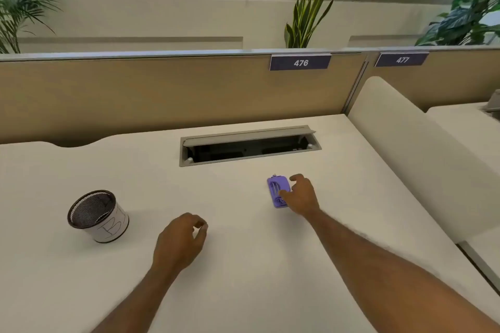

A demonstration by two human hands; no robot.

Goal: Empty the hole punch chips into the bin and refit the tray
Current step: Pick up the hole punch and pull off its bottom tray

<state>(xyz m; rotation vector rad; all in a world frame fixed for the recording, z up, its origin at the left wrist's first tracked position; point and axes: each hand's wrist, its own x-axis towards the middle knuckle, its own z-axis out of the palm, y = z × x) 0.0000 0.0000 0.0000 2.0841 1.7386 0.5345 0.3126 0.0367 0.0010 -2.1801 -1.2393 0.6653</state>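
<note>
Small purple hole punch at one o'clock looks light, rigid plastic; right hand cups its long edges, grip unclosed; left hand loosely curled, empty.

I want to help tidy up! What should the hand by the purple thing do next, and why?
Probably close the right hand around the purple hole punch and lift it. Its fingers already touch the punch, which lies flat on the desk, far from the mesh bin.

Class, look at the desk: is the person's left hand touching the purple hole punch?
No: the left hand hovers empty, apart from the hole punch, which the right hand touches.
</note>
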